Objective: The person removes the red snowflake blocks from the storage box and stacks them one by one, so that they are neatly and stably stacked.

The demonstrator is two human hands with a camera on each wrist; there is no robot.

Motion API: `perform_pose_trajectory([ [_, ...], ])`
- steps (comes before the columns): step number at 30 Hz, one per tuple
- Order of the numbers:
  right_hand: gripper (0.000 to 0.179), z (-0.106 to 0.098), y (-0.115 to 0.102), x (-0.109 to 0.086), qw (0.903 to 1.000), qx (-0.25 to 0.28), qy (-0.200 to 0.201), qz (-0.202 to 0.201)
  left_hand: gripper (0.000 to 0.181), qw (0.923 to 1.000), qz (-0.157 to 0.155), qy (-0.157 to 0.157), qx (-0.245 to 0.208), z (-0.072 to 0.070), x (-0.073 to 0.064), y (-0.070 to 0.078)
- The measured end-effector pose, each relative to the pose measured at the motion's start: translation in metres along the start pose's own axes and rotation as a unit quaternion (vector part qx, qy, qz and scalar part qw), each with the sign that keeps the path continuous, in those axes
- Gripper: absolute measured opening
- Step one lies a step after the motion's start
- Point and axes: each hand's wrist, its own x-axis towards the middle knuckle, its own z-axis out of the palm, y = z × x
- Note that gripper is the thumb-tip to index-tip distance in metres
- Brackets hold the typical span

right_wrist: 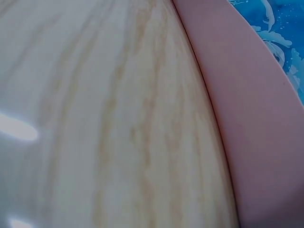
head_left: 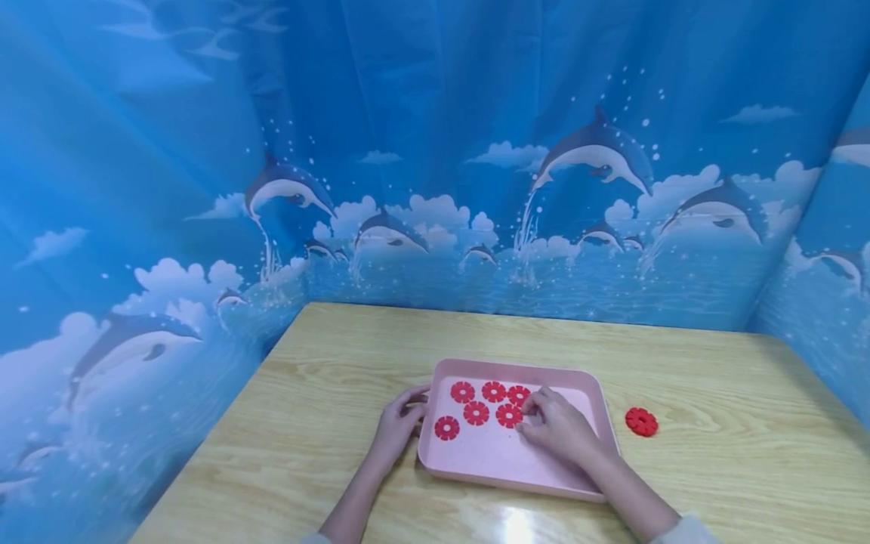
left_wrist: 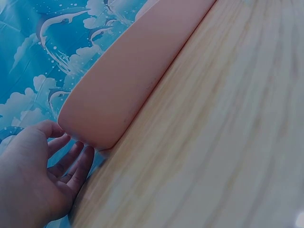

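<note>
A shallow pink tray [head_left: 503,472] holds several red notched plastic discs [head_left: 447,428] lying flat in its left and middle part. My left hand [head_left: 397,425] is at the tray's left side, its relaxed, bent fingers touching the wall. In the left wrist view, the fingertips of that hand [left_wrist: 42,175] meet the tray corner [left_wrist: 114,90]. Reaching over the tray's right side, my right hand [head_left: 560,431] pinches the right edge of one red disc [head_left: 508,415] with thumb and forefinger. The right wrist view shows only the tray's outer wall [right_wrist: 256,114] and tabletop, with the hand out of sight.
To the right of the tray, a small pile of red discs [head_left: 642,421] lies on the light wood table [head_left: 353,340]. A blue curtain [head_left: 435,151] printed with dolphins hangs behind the table and along its sides.
</note>
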Motion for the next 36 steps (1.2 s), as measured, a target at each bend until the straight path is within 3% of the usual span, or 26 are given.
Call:
perform_pose_trajectory([
  [13,0.024,0.005,-0.002,0.004,0.9981,-0.052,0.028,-0.017,0.037,1.0,-0.003,0.003,-0.004,0.0,0.001,-0.001],
  [25,0.025,-0.006,-0.005,-0.001,0.9988,-0.024,0.042,0.002,0.036,1.0,0.001,0.001,-0.004,0.001,0.0,0.0],
  [36,0.03,-0.029,-0.002,-0.009,0.9963,-0.011,0.077,-0.035,0.035,1.0,0.001,0.001,-0.004,0.001,-0.001,0.002],
])
